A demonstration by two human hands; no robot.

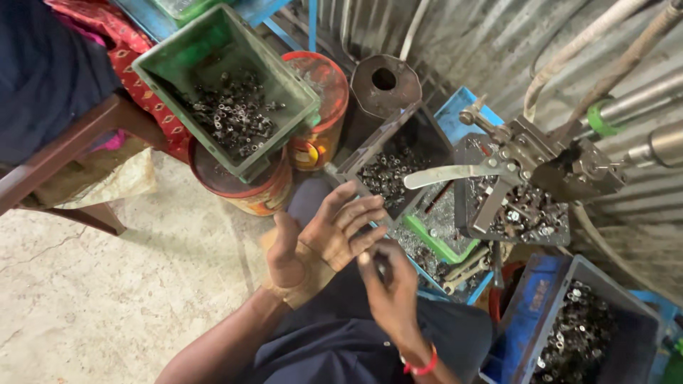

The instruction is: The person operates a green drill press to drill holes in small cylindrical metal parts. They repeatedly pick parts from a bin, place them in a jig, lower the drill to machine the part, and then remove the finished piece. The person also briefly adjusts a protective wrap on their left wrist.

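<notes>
Green bin [288, 85] of small metal rings seen resting on red drums [249, 188], dark tray [370, 153] of rings noted just beyond the hands, left hand [324, 238] held open with fingers [359, 213] released, right hand [388, 284] fingers clenched on a small dark part [379, 267], red wristband [421, 367] observed.

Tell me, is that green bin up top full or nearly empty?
Nearly empty. The green bin, resting tilted on a red drum, holds only a thin scatter of small dark metal parts; most of its inner walls show bare.

Left hand [324, 238] open, palm up; right hand [388, 284] has its fingers [370, 259] pinched.
</notes>
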